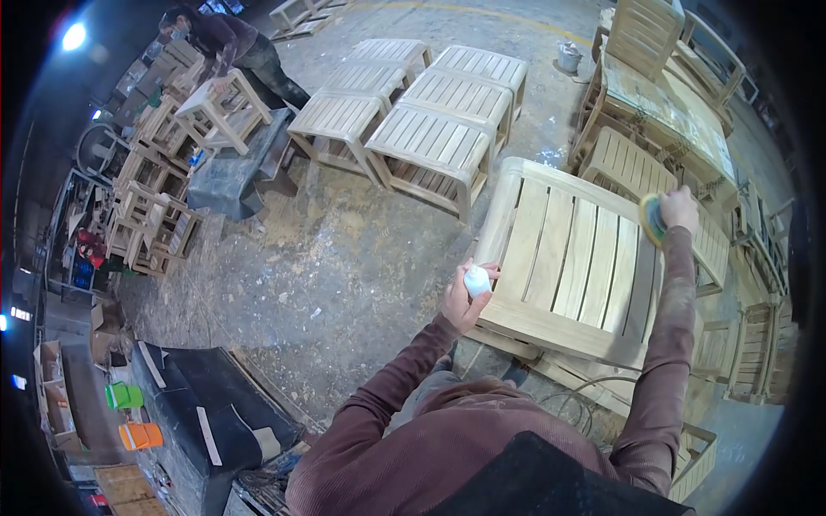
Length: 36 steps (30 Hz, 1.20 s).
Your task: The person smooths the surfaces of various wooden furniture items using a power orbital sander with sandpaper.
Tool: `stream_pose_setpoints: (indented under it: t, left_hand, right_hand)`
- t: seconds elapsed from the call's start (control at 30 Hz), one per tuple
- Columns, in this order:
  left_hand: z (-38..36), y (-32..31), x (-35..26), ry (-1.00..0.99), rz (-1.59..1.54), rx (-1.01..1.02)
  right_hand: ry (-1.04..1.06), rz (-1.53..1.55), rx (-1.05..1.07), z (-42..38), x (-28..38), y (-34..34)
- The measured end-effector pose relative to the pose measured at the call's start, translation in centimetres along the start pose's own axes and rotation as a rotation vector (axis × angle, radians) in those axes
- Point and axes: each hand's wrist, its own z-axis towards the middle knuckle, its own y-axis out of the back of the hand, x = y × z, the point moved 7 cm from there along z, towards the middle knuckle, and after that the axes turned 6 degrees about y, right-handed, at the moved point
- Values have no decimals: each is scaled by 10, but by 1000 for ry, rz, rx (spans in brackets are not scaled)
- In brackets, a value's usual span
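**Slatted panel under both your hands**

Nearest you, low on your left, two small containers sit on the floor clutter: a green tub [125, 396] and an orange tub [140, 436] just below it. What is in them cannot be made out.

Your left hand [465, 297] rests at the near left edge of the slatted wooden panel [564, 258], its grip closed around a small white bottle [477, 280] that pokes out above your fingers. The bottle touches nothing but your hand and sits just over the panel's frame rail.

Your right hand [680, 209] reaches across to the panel's far right corner, grip wrapped on a round sanding pad [654, 218] with a green and yellow face. The pad sits just left of your knuckles, tipped on edge; you cannot tell whether it touches the wood.

The panel lies tilted in front of you, slats running away from you, between your two arms.

Beyond it, a cluster of slatted stools [422, 112] stands on the dusty concrete floor [344, 249]. Farther left, another person [228, 43] bends over a small stool [225, 107]. At the far top, a white bucket [569, 57] stands on the floor, contents unseen.
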Motion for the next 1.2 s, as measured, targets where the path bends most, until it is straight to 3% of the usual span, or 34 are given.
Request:
stream_pose_setpoints:
  t: [0.1, 0.2, 0.23, 0.3, 0.33, 0.37, 0.5, 0.7, 0.9, 0.97, 1.2]
  left_hand:
    - [-1, 2, 3, -20, -25, -46]
    - [-2, 5, 1, -40, -4, -54]
    - [-3, 6, 1, -19, -31, -56]
    - [-5, 6, 4, -2, -38, -65]
    - [-5, 6, 7, 9, -37, -76]
    - [-4, 7, 9, 16, -35, -72]
    - [-6, 5, 4, -44, 44, -54]
    - [-8, 5, 6, -19, 34, -52]
    - [-5, 4, -7, -53, 96, -34]
    - [-5, 1, -3, 14, 53, -46]
    - [-2, -9, 8, -24, 116, -35]
  right_hand:
    - [-130, -75, -37, 8, -32, 3]
    - [-96, -46, -24, 3, 3, -6]
    - [-36, -85, 2, 1, 28, -10]
    - [362, -241, 60, 29, 76, -66]
    - [306, -112, 7, 12, 110, -56]
    - [428, -120, -9, -20, 157, -37]
    - [372, 95, 3, -59, 251, -34]
    - [521, 125, 16, -97, 312, -26]
    - [469, 111, -2, -86, 266, -24]
    - [396, 98, 0, -77, 229, -17]
    - [234, -50, -21, -12, 54, -19]
